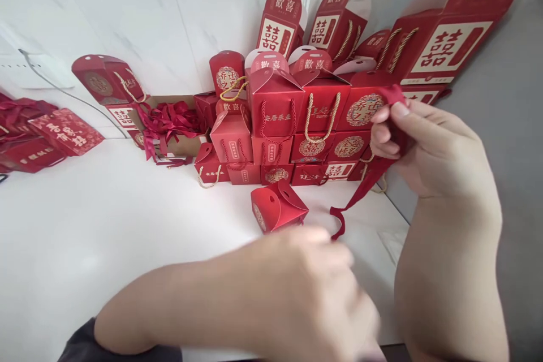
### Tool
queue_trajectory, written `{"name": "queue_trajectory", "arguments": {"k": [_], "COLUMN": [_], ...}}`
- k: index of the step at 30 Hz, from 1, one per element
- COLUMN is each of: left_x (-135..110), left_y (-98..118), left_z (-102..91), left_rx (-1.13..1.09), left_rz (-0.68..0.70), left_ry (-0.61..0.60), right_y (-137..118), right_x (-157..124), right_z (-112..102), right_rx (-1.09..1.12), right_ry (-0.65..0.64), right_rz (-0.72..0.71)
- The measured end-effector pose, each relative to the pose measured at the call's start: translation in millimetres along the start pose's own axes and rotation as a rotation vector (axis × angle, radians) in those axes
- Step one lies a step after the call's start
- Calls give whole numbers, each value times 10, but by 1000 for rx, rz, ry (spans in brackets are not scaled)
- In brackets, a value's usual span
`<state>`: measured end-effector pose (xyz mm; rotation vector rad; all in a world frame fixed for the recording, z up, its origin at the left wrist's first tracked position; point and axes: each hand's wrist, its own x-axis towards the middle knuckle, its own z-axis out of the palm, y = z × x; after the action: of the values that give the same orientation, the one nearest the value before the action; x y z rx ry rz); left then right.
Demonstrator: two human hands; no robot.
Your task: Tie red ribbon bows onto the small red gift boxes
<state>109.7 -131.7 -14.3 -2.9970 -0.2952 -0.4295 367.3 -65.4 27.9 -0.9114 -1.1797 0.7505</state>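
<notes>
My right hand [428, 144] is raised at the right and pinches the upper end of a red ribbon [360, 192], which hangs down to the white table [106, 226]. My left hand [309, 288] is low in the foreground, blurred by motion, close to the ribbon's lower end; its fingers cannot be made out. A small red gift box [278, 206] with folded flaps lies tilted on the table just beyond my left hand.
A stack of red gift boxes [297, 119] with rope handles stands against the tiled wall at the back. An open cardboard box holding red ribbons [169, 121] sits left of it. Flat red packages [63, 133] lie at the far left. A grey wall bounds the right side.
</notes>
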Motion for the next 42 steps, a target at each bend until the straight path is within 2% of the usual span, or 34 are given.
{"name": "queue_trajectory", "arguments": {"k": [1,3,5,9,12,14,16,22,26,29,35,38,42], "left_x": [86,203,223,124,78,60,33,-63,-64,-52,-44,-36,-19], "left_y": [-220,-586,-796,-895,-962,-1046,-1138,-1327,-1384,-1403,-1404,-1408,-1414], "left_z": [-35,-48,6,138,144,118,91,62,80,104,156,171,192], "left_rx": [14,94,92,121,80,-24,-132,-365,-459,-488,-515,-538,-575], "left_rz": [118,93,24,-240,-453,-517,-537,-533,-543,-553,-584,-585,-593], "left_ry": [-3,1,-65,-73,-88,-128,-185,-276,-297,-296,-275,-259,-231], "right_y": [1,-2,-4,23,74,118,170,365,463,484,495,515,509], "right_x": [-12,-36,-55,-73,-72,-64,-53,-30,-17,-6,-26,-47,-64], "right_z": [-4,6,37,112,170,223,286,435,478,497,515,518,534], "right_rx": [-52,-174,-306,-530,-696,-773,-790,-660,-578,-543,-578,-623,-738], "right_ry": [-48,-147,-254,-502,-765,-904,-967,-1017,-971,-924,-943,-969,-936], "right_rz": [34,109,143,120,223,310,356,494,551,542,545,550,479]}}
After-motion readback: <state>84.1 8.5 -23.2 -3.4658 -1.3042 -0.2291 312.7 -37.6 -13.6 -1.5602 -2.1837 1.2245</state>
